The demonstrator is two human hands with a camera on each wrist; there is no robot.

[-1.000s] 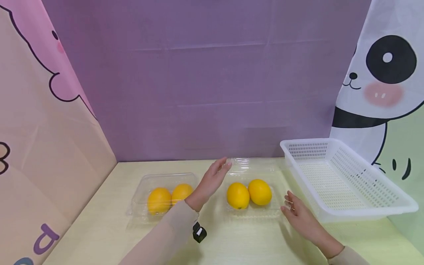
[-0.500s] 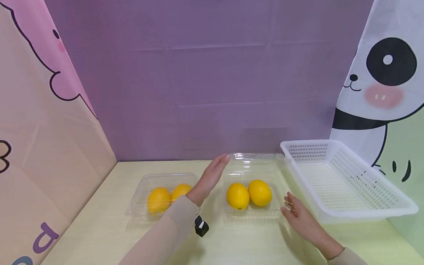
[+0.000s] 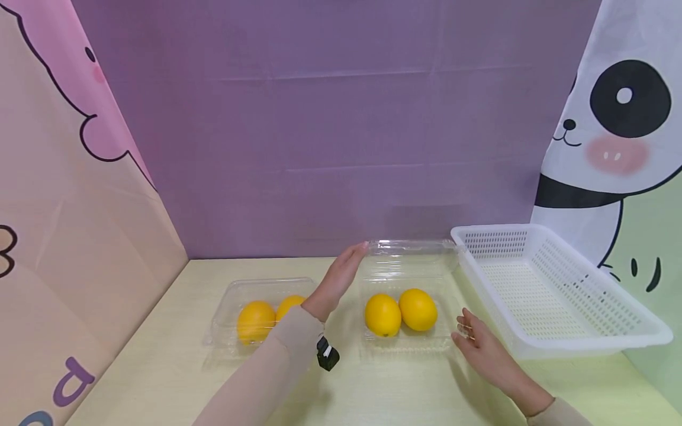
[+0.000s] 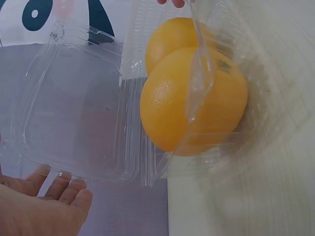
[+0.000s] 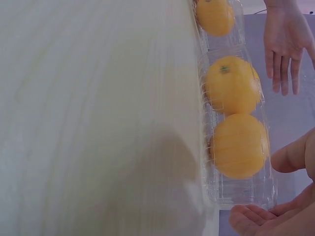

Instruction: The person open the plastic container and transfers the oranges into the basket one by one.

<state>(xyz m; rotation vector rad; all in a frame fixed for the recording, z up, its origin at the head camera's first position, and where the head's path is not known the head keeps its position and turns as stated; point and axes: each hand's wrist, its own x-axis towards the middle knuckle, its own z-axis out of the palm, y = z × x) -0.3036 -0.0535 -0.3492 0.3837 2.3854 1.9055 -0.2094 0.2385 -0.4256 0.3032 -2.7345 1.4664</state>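
Two oranges [image 3: 382,315] sit in the base of a clear plastic clamshell box [image 3: 405,349] at the middle of the table. Its lid [image 4: 74,103] stands raised at the back. My left hand [image 3: 341,278] has its fingers extended against the lid's left edge, and in the left wrist view the fingertips [image 4: 81,199] overlap that edge. My right hand [image 3: 487,349] is at the right end of the box, fingers loosely bent beside its wall. In the right wrist view, thumb and fingers are spread apart near that end.
Left of the open box stands another clear box [image 3: 229,302] with its lid down and two oranges in it, partly hidden by my left arm. A white perforated basket [image 3: 565,343] stands at the right. A purple cloth backdrop [image 3: 341,148] rises behind the table.
The lid of the middle box has risen at the back, and my left hand has moved up slightly with it. My right hand and the oranges stay in place.
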